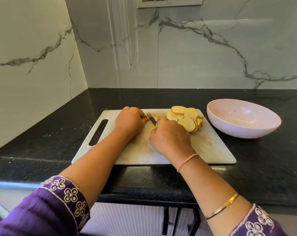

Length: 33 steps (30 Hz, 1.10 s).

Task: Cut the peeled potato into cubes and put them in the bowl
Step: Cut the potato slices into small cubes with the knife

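Observation:
A white cutting board (210,147) lies on the black counter. Several round pale-yellow potato slices (185,119) are piled at its far right. My right hand (170,137) grips a small knife (151,118) with a green handle, its blade pointing up and left. My left hand (129,122) rests curled on the board beside the blade, its fingertips pinching a small potato piece (148,119) that is mostly hidden. A pale pink bowl (243,132) stands to the right of the board with nothing in it.
The black counter (42,147) meets marble walls at the back and left, forming a corner. The board has a slot handle (98,132) at its left end. The counter's front edge runs under my forearms.

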{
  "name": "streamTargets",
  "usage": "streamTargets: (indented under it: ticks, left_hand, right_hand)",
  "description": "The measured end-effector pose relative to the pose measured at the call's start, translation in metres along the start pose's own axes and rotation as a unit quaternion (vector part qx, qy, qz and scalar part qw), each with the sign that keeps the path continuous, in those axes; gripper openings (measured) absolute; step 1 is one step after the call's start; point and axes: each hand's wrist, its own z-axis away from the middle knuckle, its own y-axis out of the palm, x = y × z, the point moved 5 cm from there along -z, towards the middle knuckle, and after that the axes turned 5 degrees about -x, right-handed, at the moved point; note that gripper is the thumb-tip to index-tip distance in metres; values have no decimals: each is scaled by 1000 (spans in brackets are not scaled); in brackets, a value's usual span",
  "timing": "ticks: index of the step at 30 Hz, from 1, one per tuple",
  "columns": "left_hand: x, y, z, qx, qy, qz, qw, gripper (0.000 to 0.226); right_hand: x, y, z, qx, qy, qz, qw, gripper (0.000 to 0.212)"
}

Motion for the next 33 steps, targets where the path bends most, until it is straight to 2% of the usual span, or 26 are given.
streamTargets:
  ticks: [7, 12, 19, 24, 31, 33]
  left_hand:
    - [2, -2, -1, -7, -5, 4, 1000, 19]
    - [0, -3, -1, -12, -10, -3, 1000, 20]
    - [-3, -4, 2, -16, -17, -14, 1000, 24]
    - [6, -7, 3, -36, -22, -14, 999, 22]
    - [27, -14, 1, -60, -78, 25, 995, 8]
    - [28, -15, 2, -72, -88, 41, 993, 12]
  right_hand:
    - [2, 3, -1, -18, -12, 5, 1000, 30]
    - [5, 5, -2, -3, -6, 21, 1000, 23]
    - [10, 5, 14, 14, -40, 58, 997, 19]
    - [-1, -8, 21, -7, -31, 19, 999, 18]
    - [-20, -13, 19, -79, -18, -56, 995, 33]
    - [-23, -12, 19, -93, -14, -78, 993, 38]
